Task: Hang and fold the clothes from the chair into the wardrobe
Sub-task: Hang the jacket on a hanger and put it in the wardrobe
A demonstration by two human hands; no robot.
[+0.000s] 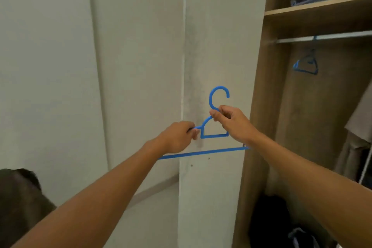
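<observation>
Fingers: both hands curled, pinching blue hanger (214,136), frame centre.
L hand (179,137): on its arm.
R hand (231,122): on neck below hook.

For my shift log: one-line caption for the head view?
Both hands, left and right, hold an empty blue hanger beside the open wardrobe.

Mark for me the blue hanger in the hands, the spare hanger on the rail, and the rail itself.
Blue hanger (203,152): head view, on its bottom bar between the arms.
Spare hanger (306,71): head view, on its lower bar, inside the wardrobe.
Rail (332,37): head view, on the pale bar under the shelf.
</observation>
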